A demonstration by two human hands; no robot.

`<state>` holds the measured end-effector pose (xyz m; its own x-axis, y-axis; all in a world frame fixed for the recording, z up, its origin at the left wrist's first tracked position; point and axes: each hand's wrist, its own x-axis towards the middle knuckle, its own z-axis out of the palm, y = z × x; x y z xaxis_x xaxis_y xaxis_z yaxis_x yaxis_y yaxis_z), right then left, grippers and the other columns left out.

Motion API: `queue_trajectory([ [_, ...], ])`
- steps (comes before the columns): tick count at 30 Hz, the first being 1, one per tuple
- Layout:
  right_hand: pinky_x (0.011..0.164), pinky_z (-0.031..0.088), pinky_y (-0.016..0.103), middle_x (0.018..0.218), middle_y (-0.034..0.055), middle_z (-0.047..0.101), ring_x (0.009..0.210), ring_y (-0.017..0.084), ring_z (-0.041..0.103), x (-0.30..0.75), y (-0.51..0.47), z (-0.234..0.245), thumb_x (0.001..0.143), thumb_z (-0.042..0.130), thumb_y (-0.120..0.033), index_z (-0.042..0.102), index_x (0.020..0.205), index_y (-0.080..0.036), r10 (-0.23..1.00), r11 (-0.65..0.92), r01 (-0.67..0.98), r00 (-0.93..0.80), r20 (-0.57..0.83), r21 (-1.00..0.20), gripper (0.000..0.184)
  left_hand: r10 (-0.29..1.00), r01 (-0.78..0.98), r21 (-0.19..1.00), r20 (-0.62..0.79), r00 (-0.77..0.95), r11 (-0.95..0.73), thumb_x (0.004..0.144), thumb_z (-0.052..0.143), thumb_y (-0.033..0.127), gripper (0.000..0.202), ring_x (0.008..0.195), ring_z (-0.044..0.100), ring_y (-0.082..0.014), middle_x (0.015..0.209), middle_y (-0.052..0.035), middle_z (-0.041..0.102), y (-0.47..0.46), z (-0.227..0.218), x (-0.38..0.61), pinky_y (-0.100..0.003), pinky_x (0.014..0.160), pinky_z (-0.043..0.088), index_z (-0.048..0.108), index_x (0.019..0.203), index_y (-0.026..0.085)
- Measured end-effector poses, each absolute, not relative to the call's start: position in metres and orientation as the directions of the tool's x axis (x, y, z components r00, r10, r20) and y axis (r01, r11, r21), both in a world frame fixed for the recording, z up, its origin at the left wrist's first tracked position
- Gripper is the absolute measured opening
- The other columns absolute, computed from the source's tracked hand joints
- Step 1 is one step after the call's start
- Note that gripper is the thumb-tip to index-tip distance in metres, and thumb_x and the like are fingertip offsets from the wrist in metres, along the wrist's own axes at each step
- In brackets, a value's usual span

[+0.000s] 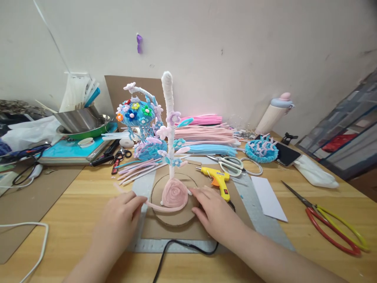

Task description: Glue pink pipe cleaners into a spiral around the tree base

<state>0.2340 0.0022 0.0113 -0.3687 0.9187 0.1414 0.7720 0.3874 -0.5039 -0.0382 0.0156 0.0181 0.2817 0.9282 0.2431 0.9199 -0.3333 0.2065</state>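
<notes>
A round cardboard disc lies on a cardboard sheet in front of me. On it sits a pink pipe-cleaner coil with a tall white fuzzy stem bearing small flowers. My left hand pinches the loose end of a pink pipe cleaner that curves round the coil's near side. My right hand rests on the disc's right edge, fingertips pressed against the coil.
A yellow glue gun lies just behind my right hand, its black cord trailing toward me. White scissors, red-and-yellow scissors, stacked pipe cleaners, a blue jellyfish-like ornament and a metal bowl surround the work.
</notes>
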Motion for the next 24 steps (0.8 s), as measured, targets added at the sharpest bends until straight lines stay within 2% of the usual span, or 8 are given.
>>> queue_trajectory([
  [3,0.105,0.035,0.046,0.130,0.0133,0.050,0.123,0.027,0.044,0.233,0.007,0.011,0.084,0.055,-0.018,0.046,0.134,-0.016,0.942,0.311,0.775,-0.327,0.073,-0.549,0.051,0.976,0.860,0.471,0.175,0.127,-0.196,0.087,0.045,0.031,0.026,0.089,0.063,-0.0222,0.094,-0.0056,0.067,0.018,0.005,-0.030,-0.034,0.079,0.049,0.065,0.101,0.022],
  [6,0.112,0.025,0.047,0.152,0.0144,0.022,0.139,0.028,0.023,0.231,0.014,0.007,0.079,0.063,-0.026,0.026,0.147,-0.020,0.963,0.174,0.771,-0.262,-0.056,-0.612,0.077,0.986,0.765,0.633,0.169,0.011,-0.117,0.086,0.044,0.035,0.032,0.103,0.060,-0.0249,0.109,-0.0081,0.064,0.013,-0.005,-0.019,-0.041,0.089,0.049,0.059,0.112,0.021],
  [8,0.113,0.020,0.048,0.157,0.0126,0.005,0.143,0.028,0.010,0.229,0.019,0.004,0.074,0.069,-0.033,0.013,0.150,-0.023,0.954,0.113,0.748,-0.265,-0.139,-0.654,0.095,0.987,0.686,0.724,0.151,-0.061,-0.068,0.086,0.046,0.040,0.040,0.112,0.057,-0.0269,0.121,-0.0110,0.058,0.007,-0.010,-0.012,-0.047,0.096,0.045,0.053,0.121,0.021],
  [12,0.113,0.019,0.049,0.157,0.0137,0.003,0.144,0.028,0.004,0.227,0.026,0.001,0.060,0.081,-0.042,0.003,0.151,-0.024,0.923,0.103,0.698,-0.332,-0.193,-0.708,0.121,0.996,0.453,0.892,0.039,-0.084,0.003,0.084,0.052,0.042,0.056,0.126,0.048,-0.0263,0.139,-0.0134,0.045,-0.001,-0.020,0.001,-0.047,0.105,0.039,0.037,0.134,0.022],
  [15,0.113,0.018,0.049,0.157,0.0128,0.003,0.144,0.029,0.002,0.226,0.022,0.005,0.053,0.085,-0.041,0.002,0.150,-0.026,0.924,0.112,0.697,-0.335,-0.184,-0.708,0.129,0.996,0.343,0.939,0.045,-0.079,-0.015,0.082,0.055,0.039,0.057,0.127,0.047,-0.0251,0.142,-0.0126,0.043,-0.003,-0.022,0.007,-0.044,0.105,0.040,0.035,0.133,0.024],
  [18,0.113,0.017,0.051,0.157,0.0132,0.000,0.143,0.033,0.002,0.228,0.011,0.009,0.051,0.086,-0.040,0.000,0.150,-0.028,0.925,0.083,0.730,-0.310,-0.221,-0.678,0.132,0.993,0.331,0.944,0.045,-0.105,-0.008,0.080,0.056,0.038,0.056,0.127,0.048,-0.0261,0.141,-0.0128,0.044,-0.006,-0.020,0.010,-0.044,0.104,0.042,0.037,0.131,0.024],
  [21,0.113,0.015,0.052,0.156,0.0153,0.002,0.143,0.034,0.003,0.231,-0.002,0.007,0.051,0.086,-0.040,0.001,0.151,-0.025,0.938,0.043,0.769,-0.251,-0.239,-0.638,0.132,0.998,0.364,0.931,0.029,-0.059,-0.005,0.082,0.053,0.036,0.054,0.128,0.047,-0.0262,0.140,-0.0119,0.044,-0.010,-0.017,0.013,-0.045,0.101,0.044,0.035,0.132,0.025],
  [24,0.113,0.016,0.053,0.156,0.0169,0.005,0.143,0.034,0.002,0.234,-0.009,0.001,0.052,0.086,-0.040,0.001,0.151,-0.021,0.955,0.010,0.792,-0.189,-0.230,-0.611,0.132,0.994,0.470,0.875,0.097,0.059,-0.114,0.084,0.050,0.031,0.051,0.128,0.047,-0.0242,0.139,-0.0093,0.044,-0.005,-0.011,0.017,-0.044,0.104,0.041,0.036,0.133,0.027],
])
